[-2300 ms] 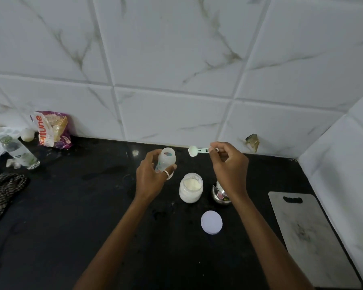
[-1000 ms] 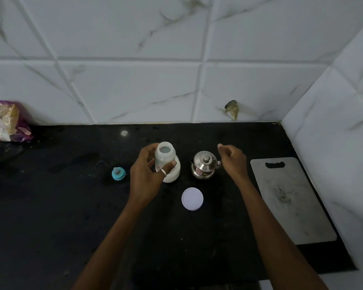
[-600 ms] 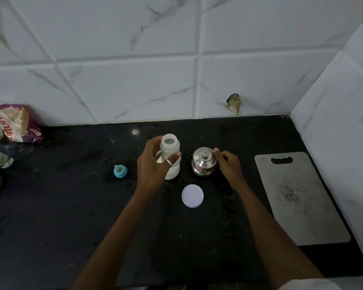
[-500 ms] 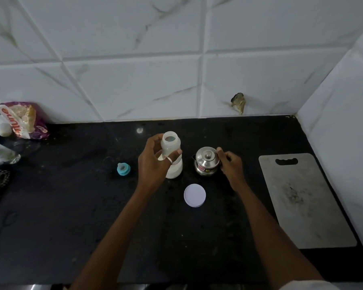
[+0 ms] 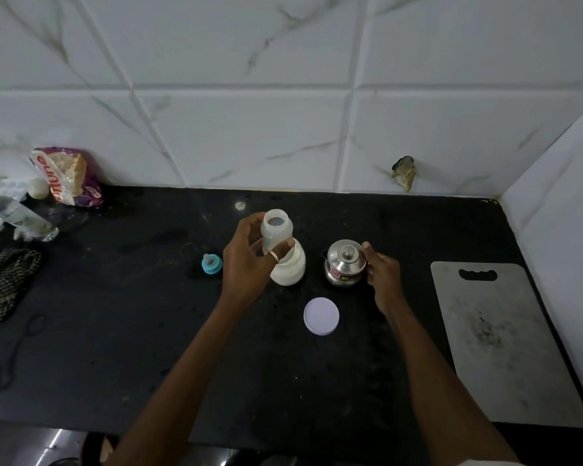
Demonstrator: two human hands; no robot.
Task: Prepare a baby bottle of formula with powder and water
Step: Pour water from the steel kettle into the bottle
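My left hand (image 5: 246, 264) grips an open, translucent baby bottle (image 5: 276, 232) and holds it upright above the black counter (image 5: 115, 314). Behind the bottle stands an open white jar of formula powder (image 5: 292, 269), partly hidden by my fingers. To its right sits a small steel pot with a lid (image 5: 345, 262); my right hand (image 5: 381, 270) grips its right side, where the handle is hidden. The jar's white lid (image 5: 321, 316) lies flat in front. A blue bottle teat (image 5: 211, 263) rests left of my left hand.
A grey cutting board (image 5: 498, 341) lies at the right near the tiled side wall. At the far left are a snack packet (image 5: 68, 176), a plastic water bottle (image 5: 21, 216) and a checked cloth (image 5: 7, 280). A black loop (image 5: 17, 351) lies front left.
My right hand put away the scoop it held over the bottle, moved down to the steel pot and closed on its side. My left hand kept holding the bottle.
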